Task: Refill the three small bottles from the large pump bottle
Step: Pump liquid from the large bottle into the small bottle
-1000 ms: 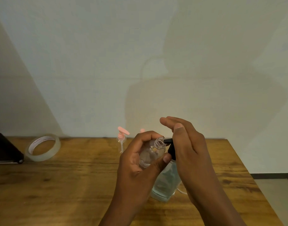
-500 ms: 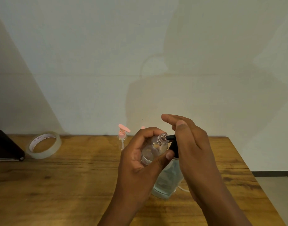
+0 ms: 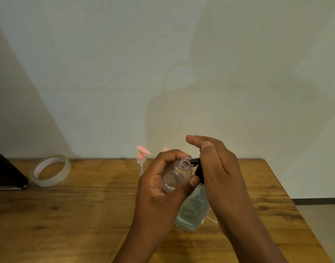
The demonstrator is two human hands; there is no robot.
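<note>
My left hand [image 3: 159,188] grips a small clear bottle [image 3: 177,176], uncapped and tilted, its threaded mouth right at the black nozzle of the large pump bottle [image 3: 193,211]. That large bottle stands on the wooden table [image 3: 77,215] and holds pale blue liquid. My right hand [image 3: 217,173] rests flat on its black pump head, fingers extended. Behind my left hand stands a small bottle with a pink pump [image 3: 142,160]; a second pink pump tip [image 3: 165,149] peeks out over my fingers.
A roll of clear tape [image 3: 51,170] lies at the back left of the table. A dark flat object [image 3: 5,175] sits at the left edge. The table's right edge drops to the floor; a plain wall runs along the back.
Both hands and the bottles keep the same pose; only the camera view shifted slightly. The small bottle stays held at the nozzle.
</note>
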